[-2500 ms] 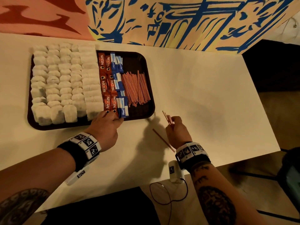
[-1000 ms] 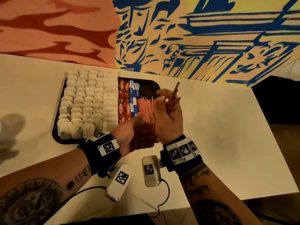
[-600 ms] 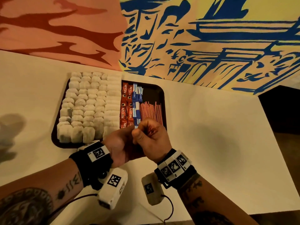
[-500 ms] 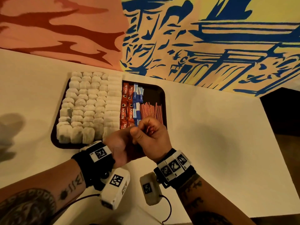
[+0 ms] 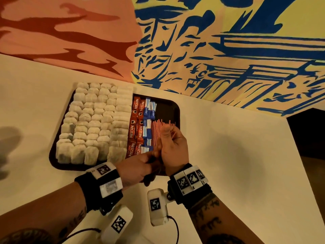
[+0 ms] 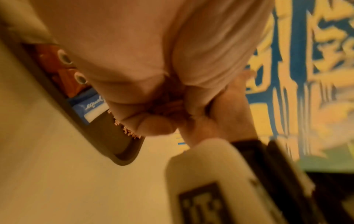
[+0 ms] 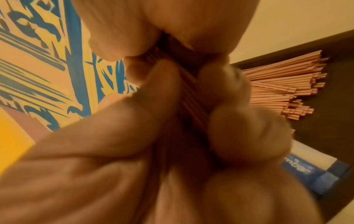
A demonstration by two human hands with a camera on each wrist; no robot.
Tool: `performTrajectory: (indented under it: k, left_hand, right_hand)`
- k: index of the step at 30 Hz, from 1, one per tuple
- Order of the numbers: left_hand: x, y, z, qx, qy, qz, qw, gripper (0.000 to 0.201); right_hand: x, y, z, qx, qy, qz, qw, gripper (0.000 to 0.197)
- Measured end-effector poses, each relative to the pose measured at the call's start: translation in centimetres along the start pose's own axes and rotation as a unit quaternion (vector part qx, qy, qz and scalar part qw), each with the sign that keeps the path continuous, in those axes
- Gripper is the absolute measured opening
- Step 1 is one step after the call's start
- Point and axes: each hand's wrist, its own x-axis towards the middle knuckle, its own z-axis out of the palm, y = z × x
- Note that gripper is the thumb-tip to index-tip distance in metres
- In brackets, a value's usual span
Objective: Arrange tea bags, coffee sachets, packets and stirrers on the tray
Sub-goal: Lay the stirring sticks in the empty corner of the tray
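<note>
A dark tray [image 5: 176,110] holds rows of white tea bags [image 5: 95,124], red coffee sachets [image 5: 136,124], blue-and-white packets [image 5: 148,120] and a pile of orange stirrers [image 5: 158,129]. My right hand [image 5: 173,145] grips a small bundle of stirrers [image 7: 191,97] between thumb and fingers, just above the tray's near right corner. My left hand [image 5: 139,166] is pressed against it from the left, its fingers curled round the bundle's lower ends [image 6: 166,106]. The right wrist view shows the stirrer pile [image 7: 283,87] lying beside the held bundle.
The tray sits on a cream table [image 5: 237,155] against a painted wall [image 5: 211,50]. The table's right edge meets a dark gap [image 5: 309,134]. Wrist cameras [image 5: 157,206] hang below both wrists, with a cable trailing toward me.
The right hand has come down from holding the stirrers upright in the air to just over the tray's near right corner. The left hand has stayed against it.
</note>
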Motion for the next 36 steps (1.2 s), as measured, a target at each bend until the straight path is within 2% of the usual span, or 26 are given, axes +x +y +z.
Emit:
performTrajectory:
  k: [1,2,4,6,7,9,12,14,16,19,21,26,29,30,32,36]
  left_hand:
    - [0.2,0.0,-0.1,0.055,-0.005,0.004,0.998,0.010]
    - [0.4,-0.2,-0.3,0.082,-0.007,0.002,0.997,0.010]
    - [0.8,-0.5,-0.4,0.091,-0.006,-0.006,0.996,0.011]
    - [0.9,-0.7,-0.2,0.100,0.001,-0.016,0.995,0.011]
    - [0.9,-0.8,-0.1,0.098,0.004,-0.019,0.995,0.012]
    - [1.0,-1.0,0.2,0.080,0.011,-0.026,0.996,0.013]
    - [1.4,-1.7,0.5,0.050,0.018,-0.031,0.998,0.010]
    - [1.8,-2.0,0.6,0.023,0.034,-0.036,0.999,0.011]
    - [2.1,-2.0,0.6,0.008,0.047,-0.046,0.998,0.015]
    - [2.5,-2.0,0.7,0.042,0.043,-0.056,0.997,0.021]
    - [2.7,-1.7,1.0,0.065,0.041,-0.062,0.995,0.019]
    - [3.2,-1.2,1.0,0.091,0.045,-0.060,0.993,0.019]
    - [3.3,-1.3,0.9,0.047,0.077,-0.073,0.993,0.021]
    - [3.2,-1.3,0.7,0.029,0.094,-0.079,0.992,0.022]
    - [2.8,-1.4,-0.1,0.015,0.128,-0.076,0.989,0.020]
    - [1.3,-1.3,-2.2,0.038,0.198,-0.049,0.978,0.020]
  right_hand:
    - [0.1,0.0,-0.1,0.005,0.010,-0.009,1.000,0.021]
    - [0.3,0.0,-0.1,0.007,0.028,-0.018,0.999,0.022]
    - [0.7,0.4,-0.4,-0.014,0.060,-0.048,0.997,0.031]
    - [0.8,0.8,-0.6,-0.052,0.055,-0.071,0.995,0.016]
    - [0.8,1.1,-0.7,-0.077,0.044,-0.065,0.994,0.017]
    - [0.6,1.2,-0.9,-0.100,0.016,-0.035,0.994,0.025]
    - [0.4,1.8,-1.5,-0.048,-0.007,0.004,0.999,0.022]
    - [0.1,2.8,-2.1,-0.033,-0.014,0.065,0.997,0.044]
    - [-0.5,3.7,-2.5,-0.083,-0.038,0.127,0.988,0.050]
    - [-0.9,4.3,-3.0,-0.176,-0.057,0.138,0.973,0.020]
    - [-0.8,4.3,-3.2,-0.197,-0.049,0.142,0.969,0.010]
    - [0.9,3.4,-3.1,-0.235,-0.046,0.154,0.959,0.009]
    - [2.8,2.3,-3.2,-0.251,-0.029,0.161,0.954,0.014]
    - [3.8,2.2,-3.5,-0.270,-0.021,0.163,0.949,0.013]
    - [6.2,2.2,-3.8,-0.356,-0.019,0.161,0.920,0.013]
    - [9.6,1.9,-3.7,-0.460,-0.007,0.193,0.867,0.017]
